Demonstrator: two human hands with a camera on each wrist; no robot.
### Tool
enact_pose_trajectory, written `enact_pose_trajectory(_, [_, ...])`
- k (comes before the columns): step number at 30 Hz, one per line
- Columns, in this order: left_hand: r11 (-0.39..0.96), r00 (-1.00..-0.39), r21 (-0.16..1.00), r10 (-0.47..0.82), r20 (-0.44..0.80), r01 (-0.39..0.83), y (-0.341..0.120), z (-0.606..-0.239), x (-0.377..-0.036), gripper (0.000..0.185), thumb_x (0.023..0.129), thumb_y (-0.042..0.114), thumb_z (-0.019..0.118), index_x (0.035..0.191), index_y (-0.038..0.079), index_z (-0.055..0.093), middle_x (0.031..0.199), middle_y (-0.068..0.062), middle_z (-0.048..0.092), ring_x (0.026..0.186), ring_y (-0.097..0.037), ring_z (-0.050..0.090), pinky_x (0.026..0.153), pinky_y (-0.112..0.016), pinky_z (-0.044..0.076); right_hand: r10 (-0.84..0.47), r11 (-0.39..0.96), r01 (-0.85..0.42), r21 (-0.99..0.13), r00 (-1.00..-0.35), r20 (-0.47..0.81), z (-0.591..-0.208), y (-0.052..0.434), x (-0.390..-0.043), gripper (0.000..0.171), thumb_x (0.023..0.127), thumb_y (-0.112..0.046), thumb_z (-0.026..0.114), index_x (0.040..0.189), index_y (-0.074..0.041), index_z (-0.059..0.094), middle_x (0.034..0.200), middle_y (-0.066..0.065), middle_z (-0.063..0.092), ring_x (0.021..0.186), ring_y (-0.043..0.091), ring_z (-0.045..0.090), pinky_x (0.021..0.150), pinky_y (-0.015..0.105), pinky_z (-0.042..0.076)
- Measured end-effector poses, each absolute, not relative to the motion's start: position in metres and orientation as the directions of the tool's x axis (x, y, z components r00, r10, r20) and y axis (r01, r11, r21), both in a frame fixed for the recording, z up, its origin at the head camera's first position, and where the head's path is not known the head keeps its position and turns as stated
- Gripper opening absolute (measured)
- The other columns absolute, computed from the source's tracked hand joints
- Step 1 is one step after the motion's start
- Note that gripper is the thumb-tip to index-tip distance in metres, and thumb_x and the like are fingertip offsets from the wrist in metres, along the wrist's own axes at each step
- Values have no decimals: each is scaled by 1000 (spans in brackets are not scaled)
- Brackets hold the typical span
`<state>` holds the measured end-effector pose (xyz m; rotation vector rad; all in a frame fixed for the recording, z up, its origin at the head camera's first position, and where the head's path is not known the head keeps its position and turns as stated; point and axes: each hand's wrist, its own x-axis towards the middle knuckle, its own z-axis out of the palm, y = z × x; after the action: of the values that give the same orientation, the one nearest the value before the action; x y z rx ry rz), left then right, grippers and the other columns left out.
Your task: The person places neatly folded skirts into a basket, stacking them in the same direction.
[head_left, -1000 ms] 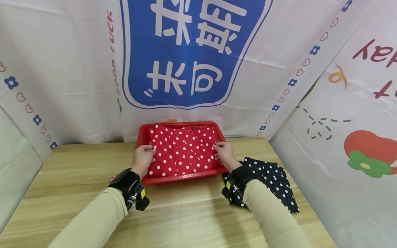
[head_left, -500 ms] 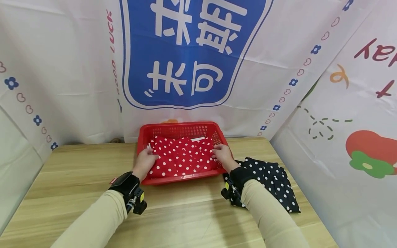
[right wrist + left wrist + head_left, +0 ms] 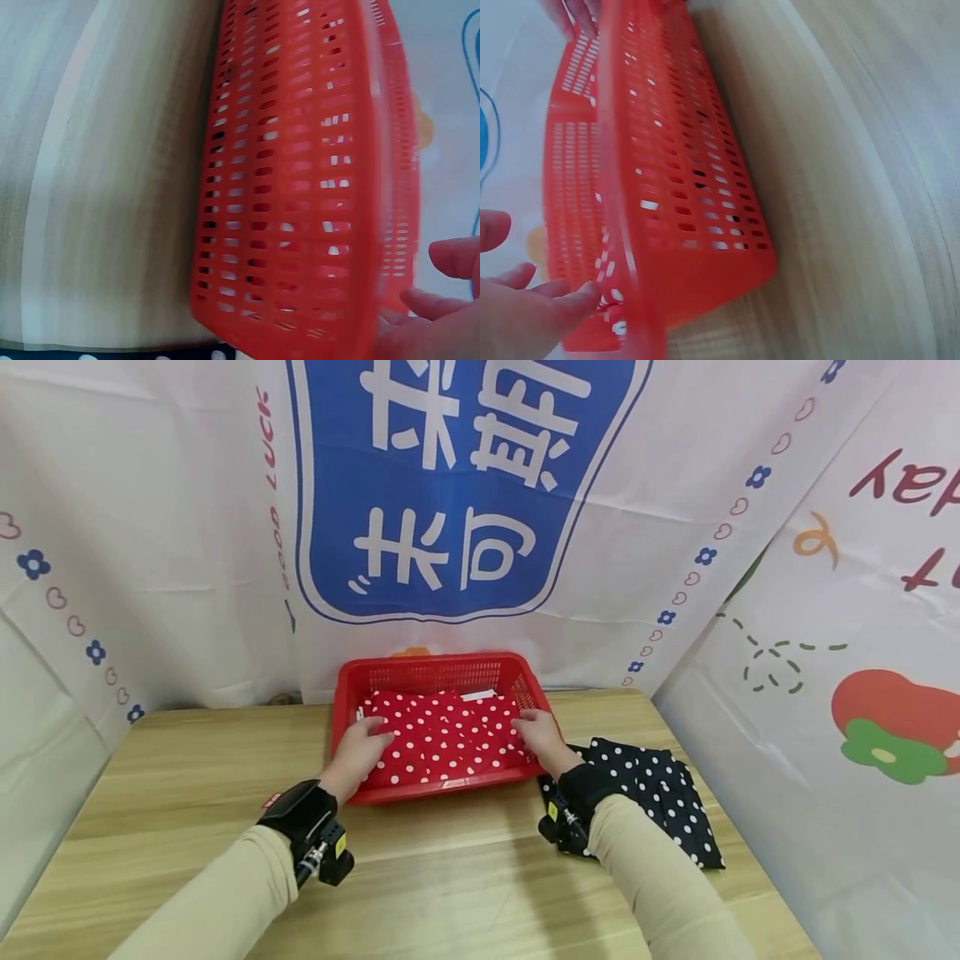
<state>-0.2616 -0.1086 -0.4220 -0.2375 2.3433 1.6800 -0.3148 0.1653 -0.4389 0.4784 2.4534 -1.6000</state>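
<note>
From the head camera, both your arms reach forward over the desk (image 3: 450, 877) into the red basket (image 3: 438, 670), which sits at the far edge against the printed backdrop (image 3: 465, 485). Your left hand (image 3: 365, 749) lies palm down on the left part of the red polka-dot cloth (image 3: 446, 735) folded inside the basket, fingers stretched flat and pressing on the fabric rather than curling round it. Your right hand (image 3: 542, 736) rests the same way on the cloth's right edge, fingers extended toward the middle, against the basket's right wall. The two hands are well apart, one at each side of the cloth. Just beside your right wrist, a black polka-dot cloth (image 3: 652, 793) lies on the desk, close to the basket's right near corner. From the left wrist camera you see the basket's perforated wall (image 3: 682, 187) from outside, standing on the desk's wood, and your fingertips (image 3: 551, 300) straight and lying just inside the rim on dotted fabric. From the right wrist camera the basket's other wall (image 3: 292, 187) fills the frame; your fingers (image 3: 442, 307) show at the lower right corner beside the rim, loosely extended, and a strip of the black cloth shows along the bottom edge.
</note>
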Motion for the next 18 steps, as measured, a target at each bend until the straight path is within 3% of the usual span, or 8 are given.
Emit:
enact_pose_trajectory(4, [346,-966,910,35,-258,-230,-114,-411,-250,62,100,13,49,151,-4,18,153,-25,24,134,-41,31,108,-50,35,113,378,298,-876,-954,-276,-429,168,-307,45,101,-17,52,141,2,46,133,21,52,118,35,52,100,44,45])
enact_pose_trajectory(10, [376,-972,910,83,-218,-172,-122,-400,-232,72,100,11,50,152,-6,4,155,-28,17,139,-44,25,108,-52,32,43,442,237,-865,-969,-244,-414,168,-291,42,101,-18,52,138,1,49,132,20,53,119,35,52,100,44,45])
enact_pose_trajectory(18, [512,-972,855,148,-185,-84,-126,-396,-207,68,98,12,53,150,-9,14,149,-33,23,135,-49,25,102,-58,37,-104,588,71,-806,-981,-162,-400,167,-265,40,99,-18,56,134,0,55,127,18,58,109,32,58,94,42,50])
